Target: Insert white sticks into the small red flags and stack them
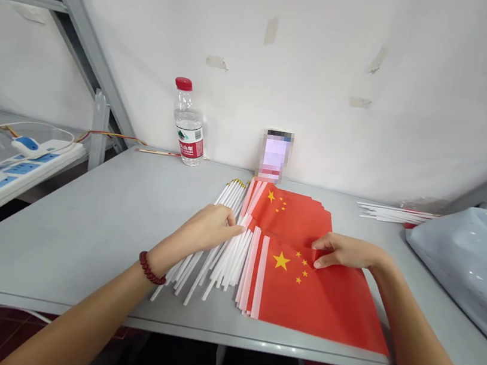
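Observation:
My left hand (212, 226) has its fingers curled and lies over a bundle of white flag sticks (222, 270), its thumb tip by the white sleeve edge of the upper flags. Whatever sits between those fingertips is hidden. To the right, red flags with yellow stars lie in two overlapping piles, a back pile (297, 214) and a front pile (321, 305). Their white sleeve edges are fanned out toward the sticks. My right hand (340, 252) pinches the top flag of the front pile near its upper edge, thumb on the red cloth.
A water bottle (189, 132) and a blurred phone (274, 156) stand against the white wall. More white sticks (395, 215) lie at right beside a bluish plastic bag (467, 268). A power strip (12, 180) with cables is at far left. The grey table's front edge (93, 314) is near me.

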A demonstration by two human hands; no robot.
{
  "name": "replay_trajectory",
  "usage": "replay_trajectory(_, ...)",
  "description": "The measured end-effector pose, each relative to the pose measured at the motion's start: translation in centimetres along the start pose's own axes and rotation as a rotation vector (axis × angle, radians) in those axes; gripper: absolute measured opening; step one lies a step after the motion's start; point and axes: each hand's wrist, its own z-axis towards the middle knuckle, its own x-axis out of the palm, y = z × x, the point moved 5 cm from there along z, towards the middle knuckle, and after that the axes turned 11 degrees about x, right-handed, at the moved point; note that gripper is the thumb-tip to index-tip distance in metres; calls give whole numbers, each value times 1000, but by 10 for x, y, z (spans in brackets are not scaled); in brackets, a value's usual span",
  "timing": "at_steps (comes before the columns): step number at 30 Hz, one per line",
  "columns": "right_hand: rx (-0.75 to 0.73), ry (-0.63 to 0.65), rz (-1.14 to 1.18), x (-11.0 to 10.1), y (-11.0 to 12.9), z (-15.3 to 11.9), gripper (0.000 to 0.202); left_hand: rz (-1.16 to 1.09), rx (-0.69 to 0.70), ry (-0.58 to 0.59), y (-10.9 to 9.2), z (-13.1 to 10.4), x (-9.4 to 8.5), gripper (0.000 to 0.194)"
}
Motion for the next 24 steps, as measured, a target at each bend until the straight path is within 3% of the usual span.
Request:
replay_trajectory(10, -30, -12, 111, 1, 8, -4, 27, -102, 5, 16, -1, 2, 8, 25)
replay_trajectory(13, -34, -76, 99, 0, 9, 0, 33, -112, 12, -10, -7, 2, 7, 24)
replay_trajectory(24, -18, -327, 75, -10, 4, 5, 24, -266, 44, -219, -16, 0, -4, 20)
